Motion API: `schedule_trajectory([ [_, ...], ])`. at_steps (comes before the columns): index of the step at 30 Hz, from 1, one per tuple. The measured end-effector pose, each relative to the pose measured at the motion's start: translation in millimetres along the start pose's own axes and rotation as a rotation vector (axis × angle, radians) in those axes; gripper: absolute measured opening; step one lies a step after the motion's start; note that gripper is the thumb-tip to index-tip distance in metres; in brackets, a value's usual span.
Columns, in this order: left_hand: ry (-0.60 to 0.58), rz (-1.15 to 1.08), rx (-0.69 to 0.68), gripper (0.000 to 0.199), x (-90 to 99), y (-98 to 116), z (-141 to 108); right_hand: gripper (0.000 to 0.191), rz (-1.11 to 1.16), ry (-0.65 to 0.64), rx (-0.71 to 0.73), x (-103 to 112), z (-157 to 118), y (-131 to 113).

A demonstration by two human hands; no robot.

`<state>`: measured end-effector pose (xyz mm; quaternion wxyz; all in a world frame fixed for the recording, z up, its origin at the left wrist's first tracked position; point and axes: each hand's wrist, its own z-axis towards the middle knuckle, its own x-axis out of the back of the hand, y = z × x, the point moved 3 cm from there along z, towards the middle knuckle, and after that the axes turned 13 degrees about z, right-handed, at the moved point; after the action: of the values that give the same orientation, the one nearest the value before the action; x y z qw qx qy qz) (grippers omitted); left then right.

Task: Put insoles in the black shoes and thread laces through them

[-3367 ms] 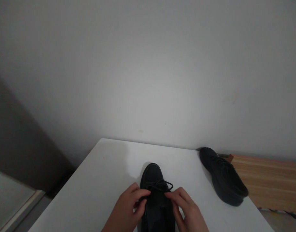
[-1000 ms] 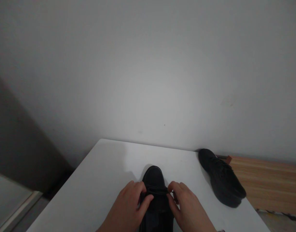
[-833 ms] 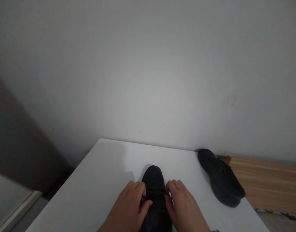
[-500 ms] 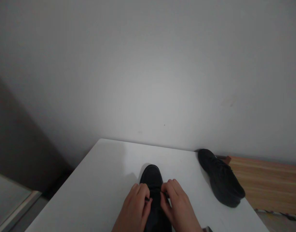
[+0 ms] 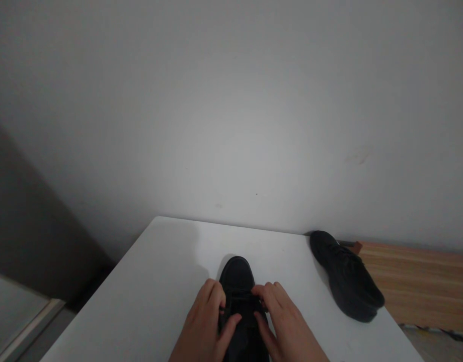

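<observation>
A black lace-up shoe (image 5: 237, 272) lies on the white table in front of me, its toe pointing at the wall. On its left side my left hand (image 5: 204, 322) curls its fingers over the edge of the lacing, thumb on the tongue. My right hand (image 5: 282, 319) grips the opposite edge the same way, thumb inward. Between them the tongue (image 5: 247, 307) shows, with a dark lace or strap crossing above it. The hands and the frame's bottom edge hide the shoe's sides and heel.
A second black shoe (image 5: 346, 279) rests at the right edge of the white table (image 5: 141, 291). Behind the table stands a pale wall (image 5: 235, 125). A wood-grain surface (image 5: 408, 286) lies beyond the table on the right, and a light panel edge (image 5: 31, 327) on the lower left.
Both thumbs have parted from the fingertips, which were pinched together before. My left hand has shifted slightly left, and more of the tongue shows between the hands.
</observation>
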<state>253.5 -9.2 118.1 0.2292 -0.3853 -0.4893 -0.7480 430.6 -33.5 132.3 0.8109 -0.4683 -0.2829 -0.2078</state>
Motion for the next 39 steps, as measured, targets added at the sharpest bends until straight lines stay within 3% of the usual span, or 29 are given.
schedule_trajectory([
  [5, -0.081, -0.066, 0.011, 0.01, -4.0, -0.8, -5.3, 0.046, 0.048, 0.011, -0.017, -7.1, -2.5, 0.8],
  [8, -0.081, -0.105, 0.023, 0.009, -4.8, -0.3, -6.6, 0.043, 0.129, 0.115, -0.004, -17.6, -5.5, 2.4],
  [14, -0.065, -0.199, 0.033, 0.012, -1.5, -0.7, -8.3, 0.029, 0.28, 0.451, 0.0, -41.2, -16.1, 7.1],
  [19, -0.069, -0.3, 0.077, 0.012, 0.8, -4.8, -8.6, 0.027, 0.312, 0.502, -0.015, -45.8, -17.0, 11.2],
  [24, -0.132, -0.304, 0.073, 0.011, 10.2, -7.2, -4.9, 0.028, 0.318, 0.365, -0.025, -24.8, -11.7, 15.7],
  [28, -0.072, -0.333, 0.015, 0.024, 33.6, -2.5, 5.4, 0.037, 0.302, 0.298, -0.067, 7.1, -6.0, 14.3],
  [33, -0.066, -0.424, -0.002, 0.036, 57.0, 8.2, 21.4, 0.036, 0.391, 0.391, -0.067, 42.7, 10.4, -10.4],
  [39, 0.021, -0.338, -0.06, 0.036, 78.3, 30.7, 39.1, 0.033, 0.33, 0.288, 0.05, 53.1, 32.2, -42.1],
])
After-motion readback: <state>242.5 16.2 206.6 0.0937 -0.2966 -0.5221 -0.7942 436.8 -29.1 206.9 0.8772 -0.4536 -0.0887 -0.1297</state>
